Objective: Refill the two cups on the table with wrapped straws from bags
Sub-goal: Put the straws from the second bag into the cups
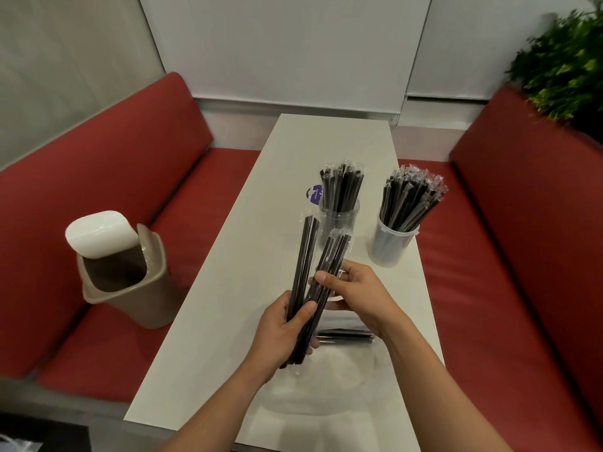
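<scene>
Wrapped straws [303,288] clasped by left hand [280,331], right hand [355,288] fingers [321,277] pinching them

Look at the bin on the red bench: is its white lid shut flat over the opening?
No: the white lid is tipped up, leaving the bin open and its dark inside showing.

Black straws [306,272] I grip in my left hand [277,334], sheathed in glossy clear plastic film, smooth matt white table [228,288] beneath, two clear plastic cups [339,213] beyond my right hand [355,288], matt red upholstered bench [489,256], smooth beige plastic bin [130,288].
</scene>
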{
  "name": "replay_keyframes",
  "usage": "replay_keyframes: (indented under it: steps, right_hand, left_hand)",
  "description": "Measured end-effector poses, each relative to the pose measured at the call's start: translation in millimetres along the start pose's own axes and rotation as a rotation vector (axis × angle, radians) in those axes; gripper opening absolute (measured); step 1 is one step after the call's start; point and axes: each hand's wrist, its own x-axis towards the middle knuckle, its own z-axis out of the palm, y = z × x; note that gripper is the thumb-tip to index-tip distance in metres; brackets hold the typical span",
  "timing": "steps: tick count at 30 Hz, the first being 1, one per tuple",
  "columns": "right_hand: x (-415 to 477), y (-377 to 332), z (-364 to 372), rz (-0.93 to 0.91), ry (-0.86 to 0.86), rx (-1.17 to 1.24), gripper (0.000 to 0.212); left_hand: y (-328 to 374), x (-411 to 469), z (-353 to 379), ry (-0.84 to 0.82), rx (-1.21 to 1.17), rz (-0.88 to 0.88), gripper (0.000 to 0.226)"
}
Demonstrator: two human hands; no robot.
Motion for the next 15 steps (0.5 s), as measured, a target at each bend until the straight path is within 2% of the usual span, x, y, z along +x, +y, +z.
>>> replay_keyframes:
  steps: [4, 9, 12, 15]
  right_hand:
    - [2.2, -0.4, 0.3, 0.020, -0.032, -0.041, 0.017]
    - [7.0, 2.9, -2.0, 0.035, 0.001, -0.106, 0.010]
    - [10.1, -2.8, -4.7, 0.000, 0.091, -0.133, 0.006]
    - [23.6, -27.3, -20.9, -0.173, 0.302, -0.217, 0.010]
  left_hand:
    - [-0.5, 3.0, 0.5, 0.000, 0.015, 0.005, 0.023]
    - [-8.1, 11.3, 1.7, -0.003, 0.049, 0.020, 0.029]
    - [-10.8, 23.0, 0.3, 0.145, 0.140, 0.052, 0.043]
    - [-9.9, 40.0, -11.2, 0.301, 0.062, 0.079, 0.039]
